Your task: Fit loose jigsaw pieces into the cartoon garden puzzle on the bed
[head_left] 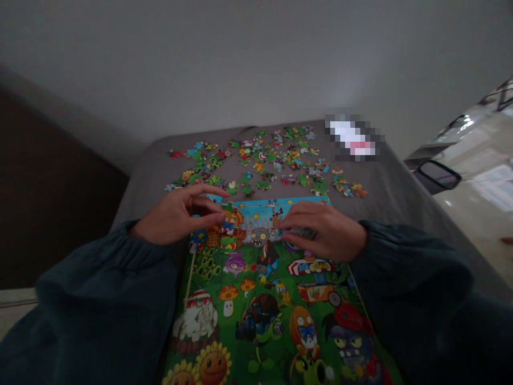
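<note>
A colourful cartoon picture sheet [228, 342] lies in front of me, with a blue sky strip along its far edge and plant and zombie figures on green. My left hand [182, 214] is over its upper left part. Thumb and fingertips close on a small puzzle piece [229, 214] with orange and green on it. Over the upper right part, my right hand [320, 227] has its fingers curled with the tips drawn together beside the grey zombie figure. Whatever lies between those tips is too dim and small to make out.
Many loose puzzle pieces [262, 155] are scattered beyond the sheet on a grey cloth-covered surface [380, 198]. A blurred-out bright object [351, 138] rests at the far right corner. A pale wall [240, 64] rises behind. A dark-framed mirror-like object [438, 176] is to the right.
</note>
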`<state>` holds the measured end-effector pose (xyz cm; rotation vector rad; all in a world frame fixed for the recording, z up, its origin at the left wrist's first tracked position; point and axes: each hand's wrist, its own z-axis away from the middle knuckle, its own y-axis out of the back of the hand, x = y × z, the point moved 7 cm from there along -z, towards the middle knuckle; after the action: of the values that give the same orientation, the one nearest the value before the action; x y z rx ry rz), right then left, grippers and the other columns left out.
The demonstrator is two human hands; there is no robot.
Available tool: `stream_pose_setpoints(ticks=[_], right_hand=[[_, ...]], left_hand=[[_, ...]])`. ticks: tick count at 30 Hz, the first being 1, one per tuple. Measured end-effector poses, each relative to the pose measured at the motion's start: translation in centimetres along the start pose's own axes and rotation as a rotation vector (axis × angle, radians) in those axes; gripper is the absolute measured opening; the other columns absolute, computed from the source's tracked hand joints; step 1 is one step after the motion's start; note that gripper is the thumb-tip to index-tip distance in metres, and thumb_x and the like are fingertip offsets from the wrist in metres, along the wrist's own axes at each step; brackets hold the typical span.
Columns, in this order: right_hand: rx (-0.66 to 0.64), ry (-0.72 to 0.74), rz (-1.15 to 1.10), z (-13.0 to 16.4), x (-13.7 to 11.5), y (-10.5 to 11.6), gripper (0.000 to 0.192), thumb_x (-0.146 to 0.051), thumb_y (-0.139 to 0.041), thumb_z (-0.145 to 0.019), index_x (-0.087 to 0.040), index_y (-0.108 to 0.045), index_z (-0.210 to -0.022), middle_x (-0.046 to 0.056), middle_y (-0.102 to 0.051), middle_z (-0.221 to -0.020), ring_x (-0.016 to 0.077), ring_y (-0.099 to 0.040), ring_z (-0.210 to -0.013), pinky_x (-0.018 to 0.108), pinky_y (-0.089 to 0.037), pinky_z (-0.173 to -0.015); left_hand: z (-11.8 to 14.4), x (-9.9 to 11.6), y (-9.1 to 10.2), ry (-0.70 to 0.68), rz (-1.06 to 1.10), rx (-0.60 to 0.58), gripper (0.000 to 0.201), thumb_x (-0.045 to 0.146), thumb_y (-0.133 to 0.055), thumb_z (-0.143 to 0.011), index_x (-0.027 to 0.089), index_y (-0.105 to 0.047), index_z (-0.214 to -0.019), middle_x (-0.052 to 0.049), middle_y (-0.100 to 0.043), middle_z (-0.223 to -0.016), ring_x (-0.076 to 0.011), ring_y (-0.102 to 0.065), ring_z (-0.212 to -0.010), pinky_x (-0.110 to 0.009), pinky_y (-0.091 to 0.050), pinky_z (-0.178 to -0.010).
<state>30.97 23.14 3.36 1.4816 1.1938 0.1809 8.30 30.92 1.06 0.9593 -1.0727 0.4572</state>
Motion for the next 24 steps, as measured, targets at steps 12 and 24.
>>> stream_pose_setpoints(ticks=[12, 24], right_hand=[[0.087, -0.089, 0.043, -0.1, 0.9, 0.0, 0.024, -0.025, -0.05, -0.101, -0.016, -0.072, -0.105, 0.007, -0.071, -0.09, 0.0197, -0.059, -0.086, 0.035, -0.047, -0.079], [0.166, -0.15, 0.069, 0.1, 1.9, 0.3, 0.022, -0.022, -0.051, -0.099, -0.016, -0.072, -0.099, 0.008, -0.071, -0.09, 0.0216, -0.057, -0.088, 0.038, -0.046, -0.083]], left_hand=[[-0.2, -2.0, 1.8, -0.005, -0.039, 0.095, 0.049, 0.054, -0.074, -0.077, 0.022, -0.065, -0.112, -0.004, -0.075, -0.085, -0.0212, -0.073, -0.078, -0.031, -0.061, -0.07], [-0.3, -2.2, 2.8, 0.028, 0.052, 0.262, 0.056, 0.062, -0.075, -0.07, 0.022, -0.061, -0.107, -0.003, -0.075, -0.086, -0.0218, -0.072, -0.078, -0.034, -0.061, -0.073]])
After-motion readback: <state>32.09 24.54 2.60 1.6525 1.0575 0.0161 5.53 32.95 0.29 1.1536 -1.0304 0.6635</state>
